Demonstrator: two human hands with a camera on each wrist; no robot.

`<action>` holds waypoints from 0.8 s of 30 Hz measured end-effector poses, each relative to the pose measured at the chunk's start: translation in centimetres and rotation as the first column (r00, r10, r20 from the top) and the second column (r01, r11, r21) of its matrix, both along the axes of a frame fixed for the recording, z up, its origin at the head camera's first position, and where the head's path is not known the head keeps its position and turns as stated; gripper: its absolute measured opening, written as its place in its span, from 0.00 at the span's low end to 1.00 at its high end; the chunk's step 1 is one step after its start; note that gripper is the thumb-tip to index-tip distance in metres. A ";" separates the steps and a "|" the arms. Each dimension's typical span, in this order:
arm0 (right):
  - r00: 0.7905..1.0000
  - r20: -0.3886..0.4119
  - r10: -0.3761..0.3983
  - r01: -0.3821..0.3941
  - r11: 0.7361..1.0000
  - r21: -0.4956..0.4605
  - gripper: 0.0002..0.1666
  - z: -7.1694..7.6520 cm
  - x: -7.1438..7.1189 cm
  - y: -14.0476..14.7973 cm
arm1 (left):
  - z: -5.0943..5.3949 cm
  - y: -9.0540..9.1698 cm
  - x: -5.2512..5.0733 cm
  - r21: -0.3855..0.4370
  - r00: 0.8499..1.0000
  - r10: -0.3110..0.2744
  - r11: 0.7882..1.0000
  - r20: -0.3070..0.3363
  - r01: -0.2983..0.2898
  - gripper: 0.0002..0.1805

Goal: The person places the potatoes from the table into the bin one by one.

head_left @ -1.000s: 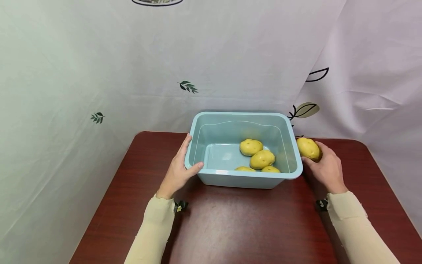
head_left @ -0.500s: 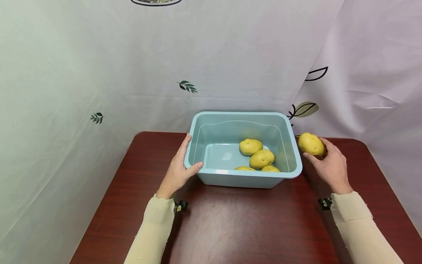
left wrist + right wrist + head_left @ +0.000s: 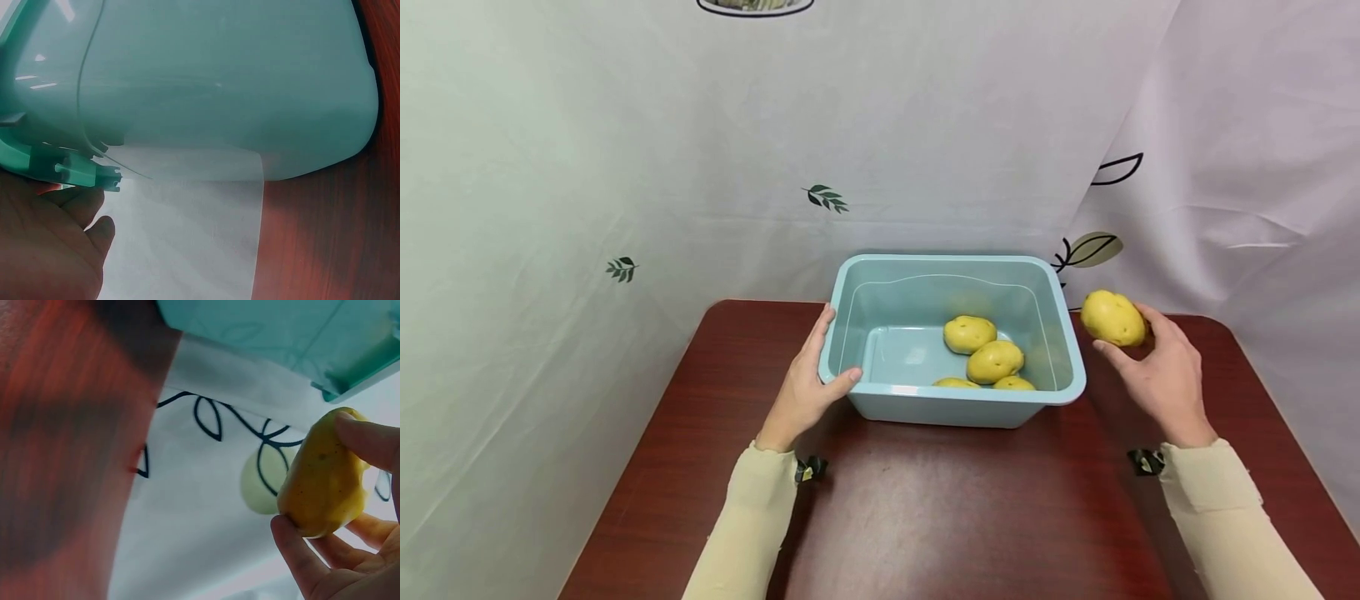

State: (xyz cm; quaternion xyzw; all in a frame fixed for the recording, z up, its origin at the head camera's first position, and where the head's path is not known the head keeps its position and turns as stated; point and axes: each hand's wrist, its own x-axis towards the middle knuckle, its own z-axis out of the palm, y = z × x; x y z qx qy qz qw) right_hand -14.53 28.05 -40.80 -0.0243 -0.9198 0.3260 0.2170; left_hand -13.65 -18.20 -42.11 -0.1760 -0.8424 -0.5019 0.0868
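A light blue plastic tub [image 3: 955, 413] stands on the table, with several yellow potatoes [image 3: 995, 362] in its right half. Two of those potatoes are partly hidden by the tub's front wall. My left hand [image 3: 805, 390] grips the tub's left rim, thumb over the front corner and fingers along the outer side. In the left wrist view, the fingers of that hand [image 3: 59, 237] lie at the rim. To the right of the tub, my right hand [image 3: 1168, 375] holds another potato [image 3: 1112, 318] between thumb and fingers, raised above the table. The right wrist view shows this potato [image 3: 326, 475] close up, apart from the tub.
A dark red-brown wooden table [image 3: 955, 517] with rounded far corners bears the tub. Behind and beside it hangs a white cloth [image 3: 925, 125] printed with leaves, close to the tub's back.
My right hand has lifted the potato from beside the tub's right rim, moving it up and slightly to the right. The left hand and the tub have stayed in place.
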 end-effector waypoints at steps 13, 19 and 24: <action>0.989 -0.138 0.046 -0.047 0.999 -0.006 0.42 1.7 0.5 -1.4 | -0.1 0.1 -0.1 0.015 1.000 -0.006 1.000 -0.001 0.006 0.48; 0.985 -0.168 0.048 -0.050 0.999 -0.010 0.43 2.3 0.6 -1.9 | 0.0 0.1 0.0 0.011 1.000 -0.001 1.000 -0.002 0.001 0.48; 0.981 -0.185 0.061 -0.064 0.998 -0.011 0.46 3.0 0.9 -2.6 | -0.1 0.1 0.0 0.012 1.000 0.000 1.000 -0.006 0.000 0.49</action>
